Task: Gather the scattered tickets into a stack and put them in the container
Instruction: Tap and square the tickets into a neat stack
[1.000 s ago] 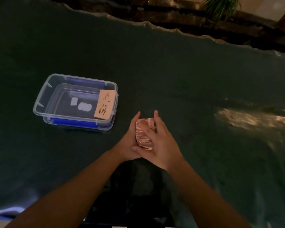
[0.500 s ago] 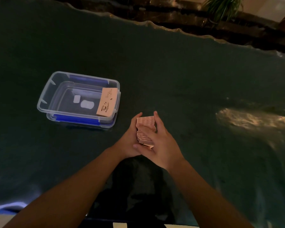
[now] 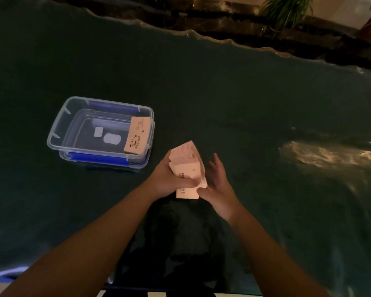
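Note:
A thick stack of pink tickets (image 3: 186, 166) stands tilted above the dark green table, its flat face turned toward me. My left hand (image 3: 169, 179) grips the stack from the left, thumb across its front. My right hand (image 3: 217, 185) sits on the stack's right side with fingers spread, its thumb touching the lower corner. A clear plastic container (image 3: 58, 133) with blue clips lies to the left of the hands. One pink ticket (image 3: 137, 136) leans against the container's right inner wall.
The table is covered by a dark green cloth (image 3: 244, 103) with a wavy far edge. A bright light patch (image 3: 326, 155) lies on the cloth to the right. Potted plants (image 3: 285, 9) stand beyond the table.
The stack has turned from edge-up to face-up and risen slightly. My right hand has come off the top of it and opened on its right side.

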